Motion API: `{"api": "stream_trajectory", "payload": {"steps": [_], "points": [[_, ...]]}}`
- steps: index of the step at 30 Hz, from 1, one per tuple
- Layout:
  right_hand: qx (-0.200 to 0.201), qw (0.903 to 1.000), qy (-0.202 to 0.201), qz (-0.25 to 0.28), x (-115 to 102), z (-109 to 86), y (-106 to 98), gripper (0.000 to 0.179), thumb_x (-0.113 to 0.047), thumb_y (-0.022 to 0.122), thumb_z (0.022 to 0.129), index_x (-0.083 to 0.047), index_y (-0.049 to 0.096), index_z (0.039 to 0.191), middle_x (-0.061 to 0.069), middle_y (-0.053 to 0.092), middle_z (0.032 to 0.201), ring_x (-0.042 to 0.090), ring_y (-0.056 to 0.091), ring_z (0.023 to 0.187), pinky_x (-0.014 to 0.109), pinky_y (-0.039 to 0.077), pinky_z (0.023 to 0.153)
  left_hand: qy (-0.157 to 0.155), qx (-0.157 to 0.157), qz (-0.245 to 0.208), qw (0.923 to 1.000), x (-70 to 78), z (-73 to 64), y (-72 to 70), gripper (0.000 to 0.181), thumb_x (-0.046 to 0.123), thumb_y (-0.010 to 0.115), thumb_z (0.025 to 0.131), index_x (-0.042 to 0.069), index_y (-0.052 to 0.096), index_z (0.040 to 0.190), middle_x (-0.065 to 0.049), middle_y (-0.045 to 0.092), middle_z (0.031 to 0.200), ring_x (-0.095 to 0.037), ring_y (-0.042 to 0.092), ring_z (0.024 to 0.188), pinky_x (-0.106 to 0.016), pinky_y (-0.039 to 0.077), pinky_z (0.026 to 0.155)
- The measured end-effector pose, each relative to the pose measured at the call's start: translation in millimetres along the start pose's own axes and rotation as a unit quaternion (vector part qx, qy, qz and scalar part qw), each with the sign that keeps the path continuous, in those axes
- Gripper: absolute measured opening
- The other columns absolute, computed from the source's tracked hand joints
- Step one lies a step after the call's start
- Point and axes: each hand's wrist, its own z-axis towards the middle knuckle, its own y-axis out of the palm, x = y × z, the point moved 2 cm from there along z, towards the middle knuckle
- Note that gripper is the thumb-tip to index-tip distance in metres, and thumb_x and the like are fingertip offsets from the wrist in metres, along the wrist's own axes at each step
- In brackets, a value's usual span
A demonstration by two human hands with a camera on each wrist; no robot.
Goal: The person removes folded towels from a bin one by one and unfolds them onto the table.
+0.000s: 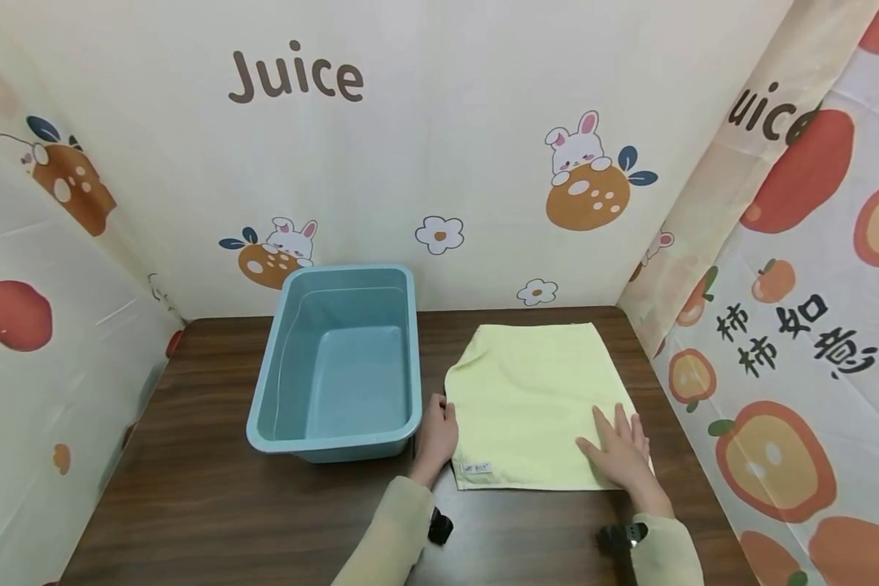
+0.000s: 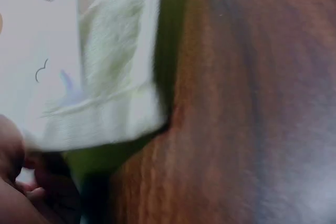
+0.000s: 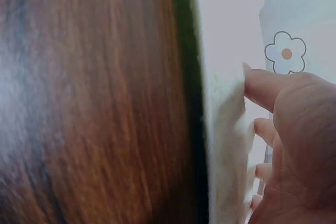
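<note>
A pale yellow towel (image 1: 535, 407) lies spread on the table, with a small white label near its front left corner. My left hand (image 1: 437, 435) is at its left edge with curled fingers, pinching the towel. In the left wrist view, the thumb and fingers (image 2: 16, 182) show at the lower left beside the towel's hemmed edge (image 2: 105, 124). My right hand (image 1: 618, 454) rests on the towel's front right part, fingers spread and fairly straight. The right wrist view shows its thumb (image 3: 262, 85) and fingertips touching the towel (image 3: 226, 145).
An empty blue plastic basin (image 1: 333, 443) stands just left of my left hand, near the back of the dark wooden table (image 1: 205, 505). Printed cloth curtains (image 1: 439, 163) close off the back and both sides. Dark straps sit at both wrists.
</note>
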Motion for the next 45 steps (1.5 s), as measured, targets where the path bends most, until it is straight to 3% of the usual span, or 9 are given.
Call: {"api": "stream_trajectory", "payload": {"steps": [7, 15, 18, 22, 25, 29, 32, 36, 45], "points": [[0.006, 1.0, -0.001, -0.002, 1, 0.5, 1, 0.084, -0.052, 0.057, 0.097, 0.0, 0.026, 0.154, 0.037, -0.007, 0.157, 0.06, -0.015, 0.139, 0.078, -0.008, 0.1, 0.001, -0.031, 0.053, 0.9981, -9.1, -10.1, -2.2, 0.039, 0.031, 0.063, 0.098, 0.005, 0.054, 0.126, 0.0, 0.057, 0.074, -0.014, 0.053, 0.058, -0.032, 0.043, 0.056], [-0.005, 0.9997, 0.019, -0.011, -4, -6.4, -2, 0.087, -0.056, 0.056, 0.096, 0.0, 0.024, 0.155, 0.038, -0.008, 0.156, 0.062, -0.015, 0.138, 0.08, -0.006, 0.099, 0.006, -0.073, 0.075, 0.9945, -12.3, -18.8, -7.1, 0.041, 0.023, 0.066, 0.097, 0.006, 0.05, 0.13, 0.0, 0.056, 0.07, -0.016, 0.055, 0.048, -0.033, 0.043, 0.052], [-0.001, 0.9997, 0.02, -0.015, -6, -7.3, -7, 0.088, -0.053, 0.059, 0.094, 0.003, 0.025, 0.153, 0.041, -0.005, 0.155, 0.063, -0.011, 0.138, 0.079, -0.003, 0.1, 0.013, -0.057, 0.109, 0.9923, -9.7, -19.5, -7.5, 0.043, 0.026, 0.068, 0.095, 0.007, 0.051, 0.128, -0.001, 0.055, 0.07, -0.015, 0.052, 0.051, -0.032, 0.041, 0.051], [0.026, 0.9995, -0.006, -0.019, -8, -0.2, -14, 0.089, -0.051, 0.064, 0.092, 0.007, 0.028, 0.151, 0.044, 0.002, 0.153, 0.063, -0.006, 0.138, 0.075, -0.002, 0.105, 0.062, -0.006, 0.165, 0.9844, 2.0, -18.5, -4.1, 0.045, 0.028, 0.073, 0.091, 0.009, 0.053, 0.126, -0.004, 0.059, 0.08, -0.017, 0.055, 0.061, -0.033, 0.044, 0.055], [0.036, 0.9988, -0.023, -0.024, -11, 10.5, -16, 0.089, -0.051, 0.064, 0.092, 0.008, 0.029, 0.15, 0.045, 0.003, 0.152, 0.063, -0.006, 0.139, 0.074, -0.001, 0.106, 0.123, 0.005, 0.212, 0.9696, 13.1, -15.5, 2.0, 0.046, 0.03, 0.076, 0.088, 0.01, 0.058, 0.125, -0.006, 0.061, 0.101, -0.021, 0.06, 0.083, -0.036, 0.049, 0.068], [0.032, 0.9985, -0.031, -0.032, -14, 25.3, -15, 0.089, -0.052, 0.062, 0.093, 0.006, 0.028, 0.151, 0.044, 0.0, 0.153, 0.064, -0.008, 0.138, 0.077, 0.0, 0.103, 0.194, -0.044, 0.291, 0.9357, 22.2, -11.7, 16.4, 0.064, 0.045, 0.078, 0.083, 0.012, 0.058, 0.134, -0.012, 0.05, 0.135, -0.029, 0.048, 0.123, -0.045, 0.046, 0.094], [0.018, 0.9986, -0.032, -0.038, -16, 34.1, -13, 0.091, -0.055, 0.062, 0.092, 0.004, 0.027, 0.152, 0.044, -0.001, 0.153, 0.065, -0.009, 0.137, 0.079, 0.001, 0.101, 0.216, -0.1, 0.337, 0.911, 22.0, -10.9, 27.8, 0.088, 0.06, 0.079, 0.075, 0.014, 0.051, 0.145, -0.017, 0.033, 0.154, -0.037, 0.026, 0.142, -0.053, 0.036, 0.106], [-0.007, 0.9991, -0.025, -0.032, -19, 40.7, -13, 0.099, -0.058, 0.065, 0.089, 0.003, 0.023, 0.154, 0.043, -0.006, 0.153, 0.065, -0.012, 0.137, 0.079, -0.002, 0.1, 0.216, -0.155, 0.371, 0.8898, 19.1, -12.0, 37.1, 0.114, 0.071, 0.081, 0.062, 0.015, 0.04, 0.153, -0.021, 0.013, 0.162, -0.045, 0.006, 0.148, -0.056, 0.024, 0.113], [-0.037, 0.9989, -0.025, -0.011, -4, 59.6, -18, 0.11, -0.066, 0.064, 0.085, -0.002, 0.012, 0.158, 0.038, -0.02, 0.154, 0.059, -0.026, 0.137, 0.076, -0.012, 0.101, 0.197, -0.201, 0.386, 0.8788, 27.4, -7.4, 41.5, 0.131, 0.071, 0.085, 0.056, 0.015, 0.027, 0.158, -0.023, -0.001, 0.163, -0.049, -0.007, 0.147, -0.061, 0.014, 0.115]]}}
